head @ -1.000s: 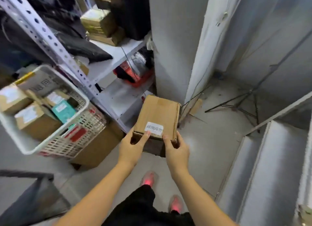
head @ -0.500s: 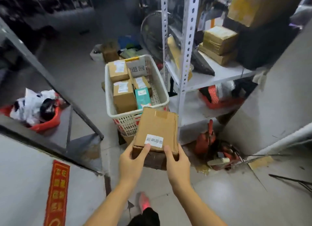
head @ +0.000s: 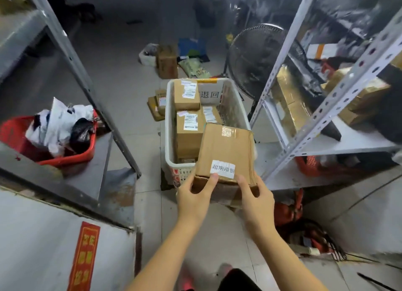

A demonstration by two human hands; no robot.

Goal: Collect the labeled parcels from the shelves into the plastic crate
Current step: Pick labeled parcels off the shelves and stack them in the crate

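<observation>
The task looks partly done. The plastic crate already holds at least three labeled cardboard parcels: one at its far end, a larger one in the middle and a smaller one against the right of that, with a handwritten card propped at the far wall. One more parcel hangs above the crate's near right corner, not yet inside it, with a white label on its near edge. The left hand grasps the parcel's near left corner, thumb on top just beside the label. The right hand grasps the near right corner, thumb laid on the top edge. The other fingers of both hands are hidden under the box. What is left, by my reckoning, is to lower this parcel into the room at the crate's near end. The metal shelf right of the crate carries further boxes; whether they bear labels cannot be told.
</observation>
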